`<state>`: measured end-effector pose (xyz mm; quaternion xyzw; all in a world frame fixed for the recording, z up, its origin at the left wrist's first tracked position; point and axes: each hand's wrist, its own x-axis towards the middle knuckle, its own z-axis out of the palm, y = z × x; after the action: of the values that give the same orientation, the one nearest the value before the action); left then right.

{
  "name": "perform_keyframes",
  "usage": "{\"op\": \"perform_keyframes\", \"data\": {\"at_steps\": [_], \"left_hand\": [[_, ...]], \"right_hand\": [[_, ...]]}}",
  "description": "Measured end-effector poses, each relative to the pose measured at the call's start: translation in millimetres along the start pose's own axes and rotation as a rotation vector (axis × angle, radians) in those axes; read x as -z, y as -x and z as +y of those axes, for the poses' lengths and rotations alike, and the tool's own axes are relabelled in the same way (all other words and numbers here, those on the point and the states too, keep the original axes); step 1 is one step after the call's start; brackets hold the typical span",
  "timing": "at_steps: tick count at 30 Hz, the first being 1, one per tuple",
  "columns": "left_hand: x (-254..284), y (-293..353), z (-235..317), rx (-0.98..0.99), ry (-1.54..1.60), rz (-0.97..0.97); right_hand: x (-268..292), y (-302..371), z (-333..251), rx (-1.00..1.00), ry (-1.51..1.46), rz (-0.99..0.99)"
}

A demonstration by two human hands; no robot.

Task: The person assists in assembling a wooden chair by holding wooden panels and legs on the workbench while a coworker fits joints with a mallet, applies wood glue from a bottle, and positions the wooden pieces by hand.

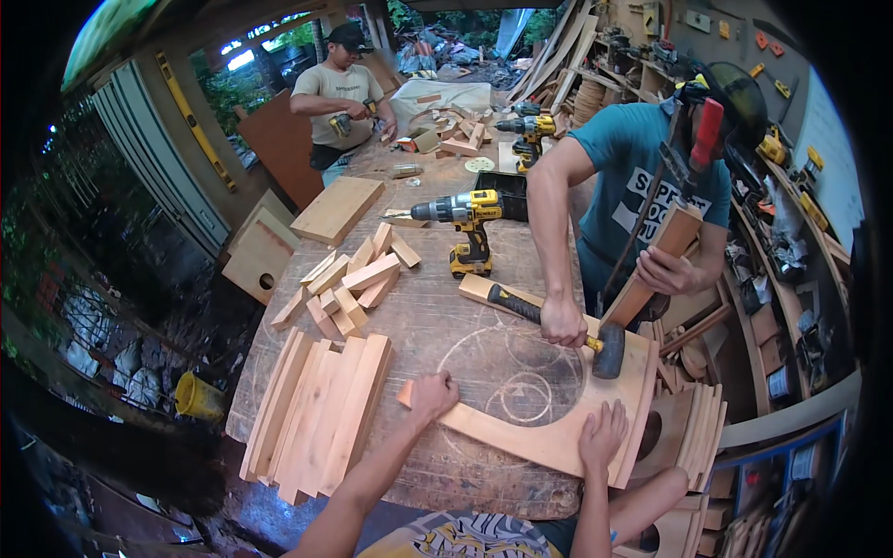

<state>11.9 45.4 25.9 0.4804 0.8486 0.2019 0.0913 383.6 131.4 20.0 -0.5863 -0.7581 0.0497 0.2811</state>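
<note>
A flat, curved wooden panel lies across the near right of the workbench. Its narrow arm runs left, and my left hand is closed around it near the tip. My right hand rests on the panel's wide part, fingers spread and flat. Just beyond it, a co-worker's hand grips a rubber mallet whose black head is at the panel's upper edge. The same person's other hand steadies an upright wooden piece with a red-handled bar clamp beside it.
Long wooden boards lie side by side left of my left arm, with a heap of short blocks behind. A yellow cordless drill stands mid-bench. Another person holds a drill at the far left. Shelves line the right.
</note>
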Motion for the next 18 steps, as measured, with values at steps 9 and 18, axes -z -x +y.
{"op": "perform_keyframes", "data": {"at_steps": [9,18], "left_hand": [[4,4,-2,0.013,-0.03,-0.05],[-4,4,6,-0.008,-0.058,-0.1]], "right_hand": [[-1,2,0,0.006,-0.014,0.026],[-16,9,28,0.063,0.013,0.117]]}}
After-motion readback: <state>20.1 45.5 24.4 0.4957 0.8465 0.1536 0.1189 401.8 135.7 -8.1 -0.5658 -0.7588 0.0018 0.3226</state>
